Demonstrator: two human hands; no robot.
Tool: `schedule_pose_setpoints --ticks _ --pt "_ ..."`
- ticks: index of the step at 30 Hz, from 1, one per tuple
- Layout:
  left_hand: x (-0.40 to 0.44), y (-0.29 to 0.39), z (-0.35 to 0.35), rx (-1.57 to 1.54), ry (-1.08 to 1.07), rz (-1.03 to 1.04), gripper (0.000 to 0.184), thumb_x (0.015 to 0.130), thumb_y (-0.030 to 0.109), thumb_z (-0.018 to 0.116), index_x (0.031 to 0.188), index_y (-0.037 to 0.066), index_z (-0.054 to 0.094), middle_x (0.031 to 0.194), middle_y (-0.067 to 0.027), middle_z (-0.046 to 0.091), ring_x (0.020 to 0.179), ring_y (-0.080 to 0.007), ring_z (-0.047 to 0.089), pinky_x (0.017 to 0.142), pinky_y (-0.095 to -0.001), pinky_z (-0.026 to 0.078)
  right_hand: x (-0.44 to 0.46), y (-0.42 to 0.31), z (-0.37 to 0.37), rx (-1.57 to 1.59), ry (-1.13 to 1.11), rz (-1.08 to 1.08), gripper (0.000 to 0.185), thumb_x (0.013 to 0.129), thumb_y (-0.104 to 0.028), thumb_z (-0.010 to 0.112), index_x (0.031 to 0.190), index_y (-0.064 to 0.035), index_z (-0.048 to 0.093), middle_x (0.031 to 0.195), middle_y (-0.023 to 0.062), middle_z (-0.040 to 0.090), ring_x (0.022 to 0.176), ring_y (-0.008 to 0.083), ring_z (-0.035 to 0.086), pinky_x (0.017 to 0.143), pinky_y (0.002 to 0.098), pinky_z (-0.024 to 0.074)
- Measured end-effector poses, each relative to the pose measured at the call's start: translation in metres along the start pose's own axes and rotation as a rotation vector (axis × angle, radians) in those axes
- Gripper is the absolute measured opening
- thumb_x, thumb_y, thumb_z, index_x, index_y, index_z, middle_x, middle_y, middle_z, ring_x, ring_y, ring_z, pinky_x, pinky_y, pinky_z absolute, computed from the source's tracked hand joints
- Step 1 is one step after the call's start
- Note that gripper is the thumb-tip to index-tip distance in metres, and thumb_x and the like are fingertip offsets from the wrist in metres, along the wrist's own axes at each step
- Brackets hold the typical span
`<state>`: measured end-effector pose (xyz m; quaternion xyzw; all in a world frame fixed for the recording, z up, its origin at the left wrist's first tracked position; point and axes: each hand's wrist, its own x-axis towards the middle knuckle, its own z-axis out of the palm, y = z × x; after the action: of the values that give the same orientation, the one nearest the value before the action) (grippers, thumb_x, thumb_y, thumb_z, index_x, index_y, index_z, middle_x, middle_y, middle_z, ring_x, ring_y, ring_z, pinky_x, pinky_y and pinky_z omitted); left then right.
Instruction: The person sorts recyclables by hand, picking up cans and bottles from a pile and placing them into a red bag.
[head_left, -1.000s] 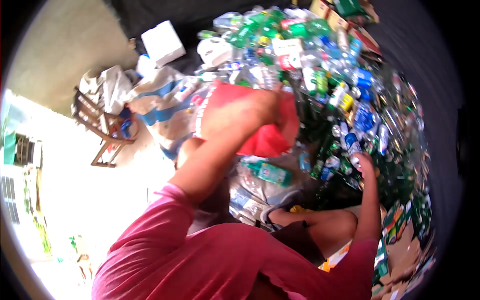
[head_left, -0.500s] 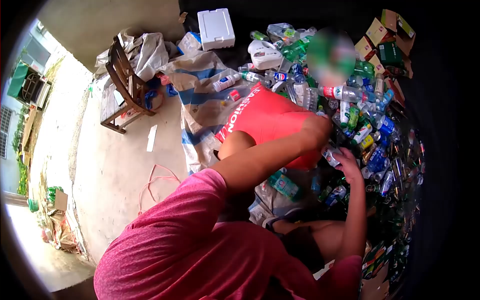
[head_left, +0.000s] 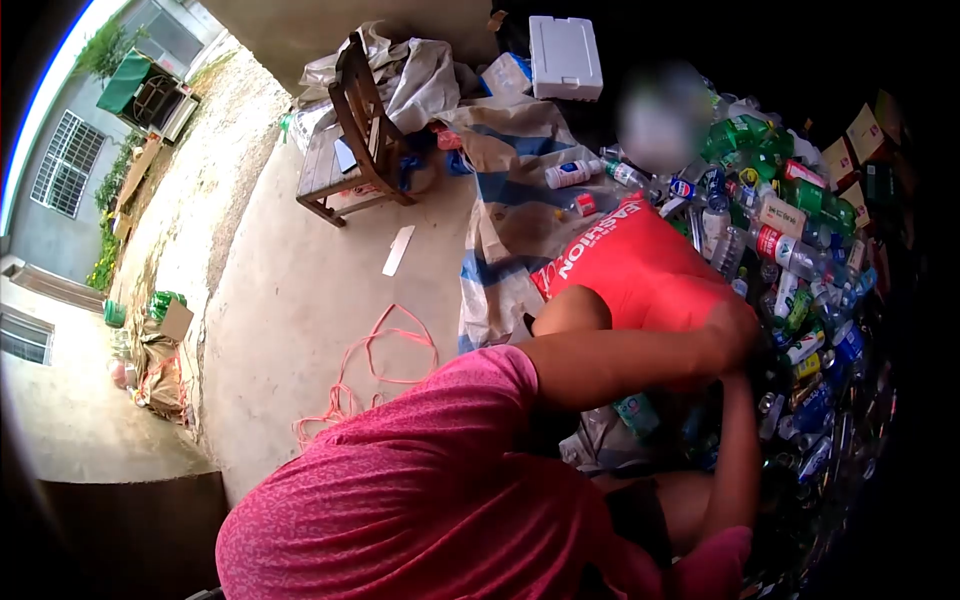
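A plump red bag (head_left: 655, 270) with white "FASHION" lettering lies in front of me. My left arm reaches across it, and my left hand (head_left: 735, 335) is at its right end, touching or very close. That hand looks rounded and dark, with its fingers turned out of sight. My right forearm (head_left: 735, 460) comes up from below to meet the left wrist. The right hand is hidden behind the left, so neither its fingers nor anything in them can be seen. Close beyond both hands is a heap of plastic bottles and cans (head_left: 790, 250).
A striped woven sheet (head_left: 490, 270) lies under the bag. A wooden chair (head_left: 350, 150) and a white foam box (head_left: 566, 58) stand farther back. Pink cord (head_left: 370, 350) trails over the floor. Flattened cartons (head_left: 865, 130) lean at the far right. A green bottle (head_left: 638, 412) lies below my left forearm.
The view has swung left, so everything appears farther right. My right hand, earlier visible with a can, has moved up behind my left hand. The can is no longer visible there.
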<state>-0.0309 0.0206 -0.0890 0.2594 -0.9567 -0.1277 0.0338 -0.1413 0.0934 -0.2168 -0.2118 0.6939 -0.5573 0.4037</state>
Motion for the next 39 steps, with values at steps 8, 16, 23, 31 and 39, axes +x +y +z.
schedule_pose_setpoints --ticks 8,16,23,31,39 --pt "-0.028 -0.034 -0.094 -0.221 -0.138 0.157 0.027 0.092 0.022 0.058 0.112 0.006 0.067 0.105 -0.0151 0.074 0.095 -0.0289 0.073 0.073 -0.0401 0.057 0.002 -0.009 0.004 0.01 0.032 0.043 0.046 0.099 -0.033 0.057 0.142 -0.0151 0.05 0.136 0.0026 0.058 0.114 0.0186 0.06 0.099 0.0371 0.0475" --pt "-0.031 -0.025 -0.081 -0.281 -0.097 0.193 0.027 0.094 0.021 0.055 0.111 0.003 0.067 0.098 -0.016 0.075 0.089 -0.0302 0.074 0.07 -0.0414 0.057 0.001 -0.009 0.012 0.02 0.036 0.059 0.043 0.101 -0.032 0.053 0.141 -0.0157 0.051 0.135 0.0034 0.058 0.115 0.0187 0.06 0.099 0.0364 0.0467" --pt "-0.025 -0.036 -0.084 -0.222 -0.023 0.133 0.026 0.093 0.02 0.055 0.108 0.003 0.067 0.095 -0.0155 0.075 0.081 -0.0306 0.074 0.064 -0.0422 0.057 0.008 -0.015 0.025 0.033 0.021 0.051 0.041 0.102 -0.032 0.05 0.139 -0.0161 0.051 0.134 0.0041 0.059 0.115 0.0188 0.059 0.1 0.0358 0.0459" --pt "-0.034 -0.032 -0.089 -0.226 -0.023 0.264 0.025 0.094 0.02 0.053 0.105 0.002 0.066 0.09 -0.0154 0.074 0.079 -0.0317 0.074 0.065 -0.0435 0.058 0.007 -0.014 0.03 0.054 0.025 0.058 0.039 0.103 -0.031 0.046 0.138 -0.0166 0.052 0.133 0.0048 0.059 0.115 0.0189 0.058 0.101 0.0351 0.0451" --pt "-0.017 -0.047 -0.057 -0.153 -0.082 0.288 0.035 0.088 0.02 0.059 0.115 -0.001 0.059 0.092 -0.0222 0.072 0.084 -0.0388 0.071 0.07 -0.0486 0.056 0.013 -0.01 0.056 0.058 -0.002 0.058 0.037 0.104 -0.031 0.042 0.137 -0.0172 0.053 0.132 0.0056 0.06 0.116 0.019 0.058 0.102 0.0345 0.0442"
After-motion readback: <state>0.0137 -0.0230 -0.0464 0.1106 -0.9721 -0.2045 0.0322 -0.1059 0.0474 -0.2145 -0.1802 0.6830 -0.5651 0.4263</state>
